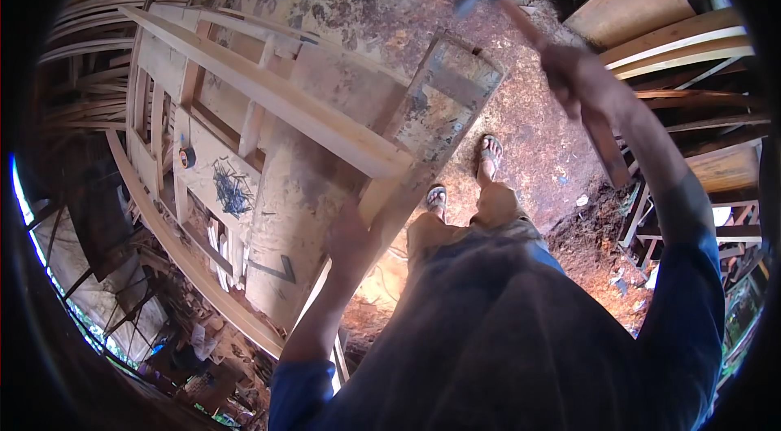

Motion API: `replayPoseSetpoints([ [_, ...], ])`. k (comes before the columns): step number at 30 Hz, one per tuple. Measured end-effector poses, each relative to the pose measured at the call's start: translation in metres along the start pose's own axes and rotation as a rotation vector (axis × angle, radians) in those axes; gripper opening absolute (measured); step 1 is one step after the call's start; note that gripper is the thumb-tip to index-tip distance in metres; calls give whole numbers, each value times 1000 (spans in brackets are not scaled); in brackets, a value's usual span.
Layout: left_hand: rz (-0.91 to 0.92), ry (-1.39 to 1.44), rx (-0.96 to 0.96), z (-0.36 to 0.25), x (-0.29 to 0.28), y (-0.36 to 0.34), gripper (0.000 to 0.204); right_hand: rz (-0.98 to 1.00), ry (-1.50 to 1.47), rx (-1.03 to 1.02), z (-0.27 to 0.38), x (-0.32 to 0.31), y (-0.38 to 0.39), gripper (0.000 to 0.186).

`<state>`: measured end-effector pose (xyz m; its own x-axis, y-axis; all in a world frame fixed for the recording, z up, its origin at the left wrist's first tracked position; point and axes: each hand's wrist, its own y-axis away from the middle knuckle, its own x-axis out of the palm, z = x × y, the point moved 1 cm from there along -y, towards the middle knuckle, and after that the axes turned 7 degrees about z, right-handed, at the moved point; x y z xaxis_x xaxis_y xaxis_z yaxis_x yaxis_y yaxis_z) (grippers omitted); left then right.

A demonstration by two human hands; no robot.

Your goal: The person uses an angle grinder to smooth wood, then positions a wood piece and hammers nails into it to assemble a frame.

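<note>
My right hand (578, 81) is raised at the right, closed around the handle of a hammer (518, 20). The hammer's dark head is blurred and points to the far left. Below this hand a brown length of wood shows; whether it is the handle's lower end I cannot tell. On the near side of the workbench (293, 219), my left hand (348, 236) grips a short piece of wood (376, 196), its fingers partly blurred. That piece meets the near end of a long pale beam (277, 93), which runs away to the far left over a wooden frame.
A heap of nails (232, 188) and a small black-and-yellow roll, perhaps a tape measure (187, 157), lie on the bench. Curved boards (114, 16) are stacked at the left, more planks (683, 44) at the right. My sandalled feet stand on the stained floor (529, 105).
</note>
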<state>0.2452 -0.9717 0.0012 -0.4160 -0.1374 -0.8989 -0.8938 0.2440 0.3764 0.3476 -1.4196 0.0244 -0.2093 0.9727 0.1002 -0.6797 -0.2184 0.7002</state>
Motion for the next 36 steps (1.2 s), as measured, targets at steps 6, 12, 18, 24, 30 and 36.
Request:
replayPoseSetpoints([
  [6, 15, 1, 1, 1, 2, -4, 54, 141, 454, -209, -78, 103, -8, 41],
  [12, -10, 40, 2, 1, 0, 5, 57, 88, 14, 50, -10, 11, 12, 42],
  [18, 17, 4, 33, -2, 0, -1, 62, -98, -50, -169, -62, 86, 10, 45],
  [24, -50, 85, 16, 7, 0, 9, 62, 357, 22, 313, -64, 98, 35, 39],
  [30, -106, 191, 77, 8, -7, 7, 53, 261, -105, 260, -109, 125, 38, 47],
  [36, -137, 165, 107, 12, -6, 13, 41, 170, -320, 275, -120, 168, 39, 54],
])
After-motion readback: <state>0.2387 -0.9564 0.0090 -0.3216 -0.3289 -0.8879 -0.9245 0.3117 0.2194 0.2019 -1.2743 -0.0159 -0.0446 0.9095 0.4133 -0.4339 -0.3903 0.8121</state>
